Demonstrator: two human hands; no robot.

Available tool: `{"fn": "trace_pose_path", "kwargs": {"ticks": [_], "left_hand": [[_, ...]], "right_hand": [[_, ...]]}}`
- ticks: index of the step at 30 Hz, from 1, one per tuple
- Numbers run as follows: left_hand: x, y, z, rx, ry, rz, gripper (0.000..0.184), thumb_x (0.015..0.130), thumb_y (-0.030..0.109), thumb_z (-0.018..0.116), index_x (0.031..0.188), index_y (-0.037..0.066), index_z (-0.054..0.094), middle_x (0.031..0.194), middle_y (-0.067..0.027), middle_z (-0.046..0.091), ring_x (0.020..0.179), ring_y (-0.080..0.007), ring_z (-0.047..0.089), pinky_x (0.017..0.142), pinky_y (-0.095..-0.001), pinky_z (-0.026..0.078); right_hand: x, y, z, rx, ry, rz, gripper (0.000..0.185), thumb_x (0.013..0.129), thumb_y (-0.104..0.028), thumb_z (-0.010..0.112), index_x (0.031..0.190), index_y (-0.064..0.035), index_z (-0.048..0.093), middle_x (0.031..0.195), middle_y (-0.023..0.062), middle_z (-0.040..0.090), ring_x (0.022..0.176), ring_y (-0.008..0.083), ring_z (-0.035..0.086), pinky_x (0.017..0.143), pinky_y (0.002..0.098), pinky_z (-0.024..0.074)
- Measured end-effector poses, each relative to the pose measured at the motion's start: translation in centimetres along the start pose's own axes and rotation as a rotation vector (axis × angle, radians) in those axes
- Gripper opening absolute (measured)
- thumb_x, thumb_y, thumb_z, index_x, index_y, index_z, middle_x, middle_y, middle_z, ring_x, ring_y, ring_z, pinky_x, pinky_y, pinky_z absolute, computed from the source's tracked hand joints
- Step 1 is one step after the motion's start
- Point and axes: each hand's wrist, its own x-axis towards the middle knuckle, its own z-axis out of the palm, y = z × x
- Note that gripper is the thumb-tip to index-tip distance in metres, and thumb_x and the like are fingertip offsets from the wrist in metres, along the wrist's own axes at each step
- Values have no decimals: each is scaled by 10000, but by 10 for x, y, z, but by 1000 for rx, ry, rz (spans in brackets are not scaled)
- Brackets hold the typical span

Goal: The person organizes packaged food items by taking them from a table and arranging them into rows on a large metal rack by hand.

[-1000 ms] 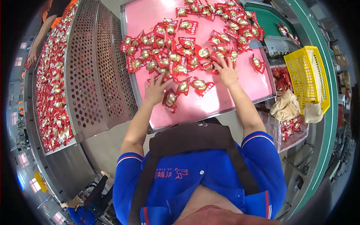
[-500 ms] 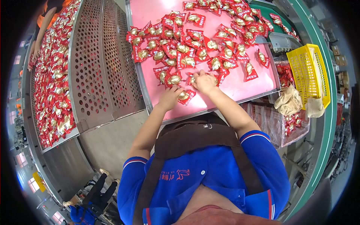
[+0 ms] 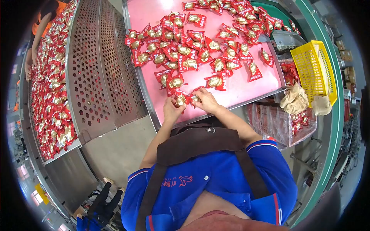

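Note:
My left hand (image 3: 172, 110) is closed on a red packet with a gold window (image 3: 180, 100), near the front edge of the pink tabletop (image 3: 243, 88). Just to its right, my right hand (image 3: 205, 101) has its fingers bent around a second red-and-gold packet (image 3: 195, 98), which they partly cover. The two packets lie side by side, close together. Another packet (image 3: 176, 81) rests just beyond my left hand, and a further packet (image 3: 214, 81) lies past my right hand. Several more packets (image 3: 189, 63) are spread loosely behind them.
To the left stands a perforated metal panel (image 3: 92, 73), with a trough of red packets (image 3: 54, 100) beyond it and a co-worker's arm (image 3: 37, 38) over it. A yellow crate (image 3: 308, 73), a beige cloth (image 3: 295, 101) and a plastic-lined bin (image 3: 269, 119) are at the right.
Both hands have drawn toward the table's front edge. My right hand has left a packet farther back and now holds one beside my left hand's. The view has shifted slightly.

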Motion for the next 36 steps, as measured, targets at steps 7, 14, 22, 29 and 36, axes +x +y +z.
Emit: {"fn": "trace_pose_path", "kwargs": {"ticks": [7, 14, 22, 29, 36], "left_hand": [[-21, 1, 15, 117, 1, -22, 375, 792, 208, 786, 976, 9, 527, 906, -126, 563, 792, -261, 569, 739, -373, 487], [-31, -15, 17, -100, -24, -21, 327, 813, 137, 751, 1020, 23, 525, 956, -130, 598, 847, -224, 617, 770, -348, 513], [-37, -7, 9, -195, -143, -199, 306, 815, 75, 722, 1049, 31, 530, 951, -128, 643, 816, -198, 661, 721, -334, 545], [2, -5, -48, 111, 37, 81, 336, 811, -19, 625, 1137, 46, 579, 993, -107, 656, 858, -220, 667, 716, -315, 528], [109, 2, -56, 265, 9, 300, 362, 855, 35, 566, 1216, 56, 582, 1228, -173, 591, 1099, -343, 583, 943, -414, 477]], "right_hand": [[-23, -3, 20, -118, 19, -258, 398, 791, -132, 673, 1187, -158, 659, 1285, 67, 576, 1167, 287, 575, 921, 448, 485], [11, 24, -52, -331, 420, 217, 381, 878, -364, 667, 1195, -157, 623, 1169, 133, 588, 992, 326, 640, 824, 445, 546], [-36, 24, -28, -223, -16, -361, 363, 782, -65, 617, 1139, -129, 632, 1285, 83, 586, 1109, 321, 609, 896, 430, 528], [20, -18, -52, -318, 2, -344, 393, 833, -81, 605, 1221, -136, 618, 1248, 82, 609, 1094, 332, 609, 903, 454, 513], [96, -37, -19, -294, 44, -213, 534, 843, -367, 695, 1298, -120, 564, 1160, 148, 638, 984, 332, 651, 847, 463, 526]]}}
